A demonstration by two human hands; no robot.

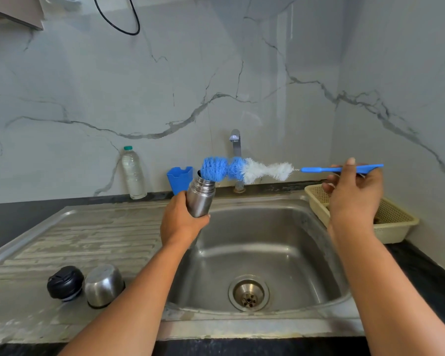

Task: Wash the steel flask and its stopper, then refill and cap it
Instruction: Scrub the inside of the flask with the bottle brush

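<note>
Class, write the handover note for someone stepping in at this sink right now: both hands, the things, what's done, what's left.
Left hand grips the steel flask, tilted over the sink, mouth open.
Right hand pinches the bottle brush handle; bristle tip at the flask mouth, most of it outside.
Black stopper and steel cup lie on the drainboard, apart from the flask.
Done: flask uncapped. Left: scrub, rinse, wash stopper, refill, cap.

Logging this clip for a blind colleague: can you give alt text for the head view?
Over a steel sink, the left hand holds an open steel flask while the right hand holds a blue-and-white bottle brush by its handle, bristle tip at the flask's mouth. The black stopper and steel cup sit on the draining board at left.
</note>
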